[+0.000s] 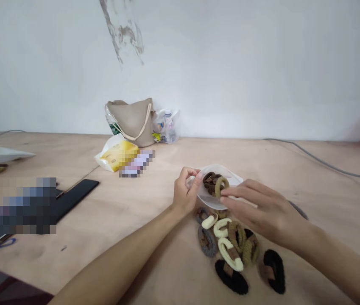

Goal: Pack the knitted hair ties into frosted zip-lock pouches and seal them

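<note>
Across the plywood table [129, 220], our forearms reach in from the near side above a heap of fuzzy hair ties [230, 250] lying right of centre. Our left hand [184, 192] curls its fingers, pinching the rim of a clear plastic bag [233, 180] just far of the heap. Our right hand [262, 212] stays unclenched, its extended fingertips [226, 192] touching a tan hair tie [221, 185] at the bag's mouth.

You have two bare hands, your left hand [184, 191] and your right hand [262, 212], at one clear plastic bag [232, 178]. Inside it you have one olive fuzzy hair tie [221, 187] and a clump of dark brown hair ties [210, 183], too tangled to count. Below it lie two black fuzzy hair ties [231, 278], three cream hair ties [230, 254], two grey hair ties [207, 241] and two olive hair ties [250, 250].
</note>
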A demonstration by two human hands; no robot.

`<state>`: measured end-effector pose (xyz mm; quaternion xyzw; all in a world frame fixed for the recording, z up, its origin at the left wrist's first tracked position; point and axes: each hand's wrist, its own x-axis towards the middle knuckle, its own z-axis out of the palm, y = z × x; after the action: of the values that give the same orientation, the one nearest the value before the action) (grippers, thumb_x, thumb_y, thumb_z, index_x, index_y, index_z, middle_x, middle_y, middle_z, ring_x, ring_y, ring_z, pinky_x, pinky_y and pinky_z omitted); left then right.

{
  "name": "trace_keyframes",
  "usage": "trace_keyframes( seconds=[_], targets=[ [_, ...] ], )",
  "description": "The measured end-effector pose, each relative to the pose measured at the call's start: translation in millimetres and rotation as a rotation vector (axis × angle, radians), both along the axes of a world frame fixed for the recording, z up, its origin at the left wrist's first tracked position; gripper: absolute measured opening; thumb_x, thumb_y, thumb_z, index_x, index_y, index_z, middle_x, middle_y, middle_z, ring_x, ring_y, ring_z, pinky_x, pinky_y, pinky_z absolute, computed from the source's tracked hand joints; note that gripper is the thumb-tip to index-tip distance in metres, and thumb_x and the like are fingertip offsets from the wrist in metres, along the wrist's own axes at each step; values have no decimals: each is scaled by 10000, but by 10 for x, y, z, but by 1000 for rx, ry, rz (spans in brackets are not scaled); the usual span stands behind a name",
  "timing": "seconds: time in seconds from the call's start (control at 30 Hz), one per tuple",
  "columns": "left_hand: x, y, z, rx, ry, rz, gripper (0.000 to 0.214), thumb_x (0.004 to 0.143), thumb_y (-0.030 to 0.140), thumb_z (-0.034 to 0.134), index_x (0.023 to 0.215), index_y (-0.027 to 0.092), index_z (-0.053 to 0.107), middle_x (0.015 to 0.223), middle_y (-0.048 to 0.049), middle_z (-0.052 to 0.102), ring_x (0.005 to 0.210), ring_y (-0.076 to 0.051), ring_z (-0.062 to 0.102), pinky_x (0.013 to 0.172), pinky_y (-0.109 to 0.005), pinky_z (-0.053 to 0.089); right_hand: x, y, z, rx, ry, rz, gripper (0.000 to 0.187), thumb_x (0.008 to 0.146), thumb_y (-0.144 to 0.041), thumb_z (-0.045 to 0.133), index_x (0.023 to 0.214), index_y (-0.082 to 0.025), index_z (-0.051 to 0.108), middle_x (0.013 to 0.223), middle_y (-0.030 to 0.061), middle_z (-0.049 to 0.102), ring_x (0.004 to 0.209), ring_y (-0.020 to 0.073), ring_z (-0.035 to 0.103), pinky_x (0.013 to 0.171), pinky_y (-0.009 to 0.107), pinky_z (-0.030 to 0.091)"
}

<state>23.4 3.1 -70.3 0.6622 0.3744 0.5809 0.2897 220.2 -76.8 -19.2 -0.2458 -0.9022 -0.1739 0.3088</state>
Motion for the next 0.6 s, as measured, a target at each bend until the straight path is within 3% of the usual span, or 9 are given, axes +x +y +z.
trace_keyframes(
  seconds=[0.1, 0.2, 0.3, 0.43, 0.6],
  targets=[
    [12, -1, 1, 9, -8, -4, 162, 852, 334, 534, 777, 199, 487, 860, -29, 655, 794, -157, 613, 726, -263, 468, 147, 50, -140, -102, 102, -98, 198, 854, -103, 512, 1008, -199, 592, 1006, 68, 662, 840, 155, 612, 716, 279, 501],
    [29, 4, -6, 5, -21, -2, 162, 852, 333, 535, 778, 197, 486, 868, -28, 659, 787, -147, 614, 717, -250, 467, 222, -158, -183, -276, 171, -124, 195, 865, -118, 495, 1011, -209, 585, 926, 46, 667, 804, 132, 626, 681, 232, 496],
    [37, 5, -13, 1, -27, 5, 168, 851, 341, 535, 781, 195, 490, 867, -28, 657, 792, -146, 615, 726, -250, 466, 135, -372, -138, -411, 97, -67, 202, 855, -120, 470, 984, -216, 593, 865, 25, 675, 740, 118, 628, 646, 209, 488],
    [27, 1, -16, 8, -24, 10, 167, 851, 342, 533, 781, 195, 494, 858, -29, 655, 806, -151, 617, 736, -256, 466, -8, -434, -155, -303, 11, -58, 315, 794, -66, 401, 914, -246, 631, 909, -2, 702, 748, 128, 639, 672, 220, 488],
    [21, 0, -13, 14, -27, 10, 149, 845, 318, 538, 776, 195, 492, 863, -25, 653, 788, -143, 614, 716, -245, 462, 106, -451, -300, -354, 16, -109, 290, 837, -89, 402, 938, -231, 634, 883, 23, 694, 736, 145, 639, 646, 234, 486]
  ],
)
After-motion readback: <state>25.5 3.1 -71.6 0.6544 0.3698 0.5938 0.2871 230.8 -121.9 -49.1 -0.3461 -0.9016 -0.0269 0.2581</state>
